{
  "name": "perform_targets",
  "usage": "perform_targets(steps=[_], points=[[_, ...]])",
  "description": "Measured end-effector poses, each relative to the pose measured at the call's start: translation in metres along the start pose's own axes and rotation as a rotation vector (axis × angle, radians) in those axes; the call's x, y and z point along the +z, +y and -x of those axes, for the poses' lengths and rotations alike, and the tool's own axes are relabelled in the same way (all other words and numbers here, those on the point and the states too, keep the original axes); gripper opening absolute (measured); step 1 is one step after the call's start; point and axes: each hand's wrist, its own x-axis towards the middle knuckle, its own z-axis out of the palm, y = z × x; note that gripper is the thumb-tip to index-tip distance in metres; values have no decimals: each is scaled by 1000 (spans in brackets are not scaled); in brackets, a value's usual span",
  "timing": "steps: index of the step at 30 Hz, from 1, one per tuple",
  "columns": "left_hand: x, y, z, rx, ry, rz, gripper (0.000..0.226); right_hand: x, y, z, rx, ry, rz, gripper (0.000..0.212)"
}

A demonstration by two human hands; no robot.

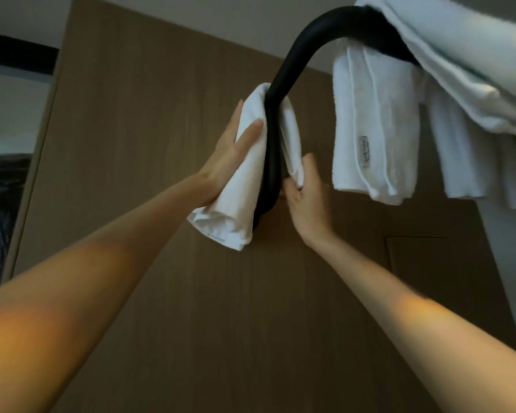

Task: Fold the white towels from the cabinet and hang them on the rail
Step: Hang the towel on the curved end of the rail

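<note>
Towel (pixel 245 180), small and white, hangs folded over the black rail (pixel 307 40) where it bends down to the wooden wall panel (pixel 161 114). Its two halves hang on either side of the bar. Open wall lies to its left. To the right, across a gap, bigger towels (pixel 376 120) hang from the same rail. The left hand (pixel 230 156) presses flat on the left half, fingers straight. The right hand (pixel 309 198) pinches the right half's lower edge, wrist bent upward. Both forearms reach up.
</note>
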Motion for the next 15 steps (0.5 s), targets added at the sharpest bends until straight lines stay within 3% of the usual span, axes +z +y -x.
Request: perform_targets(steps=[9,12,15], points=[[9,5,16,-49,14,70,84,-22,-8,25,9,31,-53,21],[10,6,18,-44,3,107,80,-22,-11,34,39,46,-49,34],[11,8,22,-38,-29,105,72,-19,-12,39,39,24,-45,29]])
